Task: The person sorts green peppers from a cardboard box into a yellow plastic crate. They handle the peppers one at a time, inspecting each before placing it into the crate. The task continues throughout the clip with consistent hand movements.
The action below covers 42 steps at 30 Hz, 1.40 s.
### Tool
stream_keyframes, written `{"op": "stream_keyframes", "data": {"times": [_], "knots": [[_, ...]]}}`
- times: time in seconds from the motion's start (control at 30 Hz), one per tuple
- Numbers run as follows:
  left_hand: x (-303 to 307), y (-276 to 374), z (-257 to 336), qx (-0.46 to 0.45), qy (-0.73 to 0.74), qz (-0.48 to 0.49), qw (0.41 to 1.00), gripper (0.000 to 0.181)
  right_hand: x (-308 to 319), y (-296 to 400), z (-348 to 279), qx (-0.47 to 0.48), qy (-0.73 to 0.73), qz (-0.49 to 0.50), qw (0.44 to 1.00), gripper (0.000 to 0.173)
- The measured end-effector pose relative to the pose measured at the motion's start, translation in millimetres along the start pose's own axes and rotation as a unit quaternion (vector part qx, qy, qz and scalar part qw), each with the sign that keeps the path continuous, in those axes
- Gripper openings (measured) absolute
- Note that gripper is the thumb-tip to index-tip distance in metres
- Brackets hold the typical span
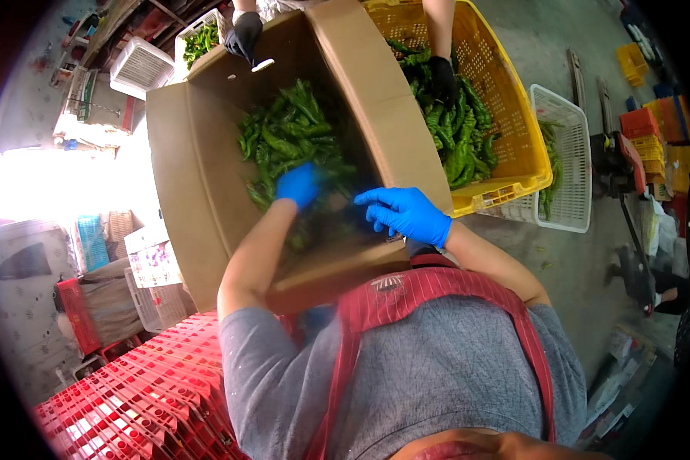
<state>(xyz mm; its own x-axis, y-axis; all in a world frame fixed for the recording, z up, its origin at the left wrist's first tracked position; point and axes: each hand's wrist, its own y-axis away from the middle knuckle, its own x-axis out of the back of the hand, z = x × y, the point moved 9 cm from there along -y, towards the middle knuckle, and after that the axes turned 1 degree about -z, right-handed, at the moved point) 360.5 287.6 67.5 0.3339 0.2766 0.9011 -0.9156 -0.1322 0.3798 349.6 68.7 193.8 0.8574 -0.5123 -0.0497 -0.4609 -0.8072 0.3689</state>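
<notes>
An open cardboard box (374,109) with long green peppers (284,144) in it lies in front of me. My left hand (298,185), in a blue glove, is inside the box at the peppers; it is blurred, and its fingertips cannot be made out. My right hand (405,215), gloved in blue too, hovers over the box's near right side with fingers apart and nothing visible in them. Across from me, another person's black-gloved hand (244,35) is at the box's far edge. That person's other gloved hand (443,80) reaches onto green peppers in a yellow plastic crate (523,126).
White plastic baskets stand right of the yellow crate (581,161) and at the upper left (141,66). Stacked red plastic crates (144,391) rise at my lower left. A pallet jack (615,161) is on the floor at the right, with part of another person (661,287) near it.
</notes>
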Motion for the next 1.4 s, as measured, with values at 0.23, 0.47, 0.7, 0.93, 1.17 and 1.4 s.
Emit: {"op": "stream_keyframes", "data": {"times": [0.23,0.47,0.7,0.93,1.17,1.4], "knots": [[70.7,78.4,5.2,0.024,0.808,-0.032,0.588,0.043,-6.6,-8.9,3.3,0.004,-0.024,-0.023,0.999,0.031],[76.6,103.3,78.8,-0.057,0.928,-0.034,0.366,0.050,-9.2,-12.2,-19.4,0.051,-0.037,0.042,0.997,0.034],[80.8,109.5,127.9,-0.090,0.885,-0.059,0.454,0.055,-7.6,-13.0,-8.2,0.114,0.004,0.052,0.992,0.034],[133.0,112.4,117.3,-0.157,0.882,0.068,0.439,0.054,5.8,8.2,5.5,-0.025,-0.089,0.005,0.996,0.028],[128.0,109.5,118.2,-0.121,0.882,0.082,0.448,0.041,5.0,16.5,6.5,0.018,-0.117,-0.023,0.993,0.031],[133.6,105.6,166.9,-0.108,0.892,0.022,0.438,0.043,44.7,58.5,14.8,0.070,-0.163,0.092,0.980,0.029]]}}
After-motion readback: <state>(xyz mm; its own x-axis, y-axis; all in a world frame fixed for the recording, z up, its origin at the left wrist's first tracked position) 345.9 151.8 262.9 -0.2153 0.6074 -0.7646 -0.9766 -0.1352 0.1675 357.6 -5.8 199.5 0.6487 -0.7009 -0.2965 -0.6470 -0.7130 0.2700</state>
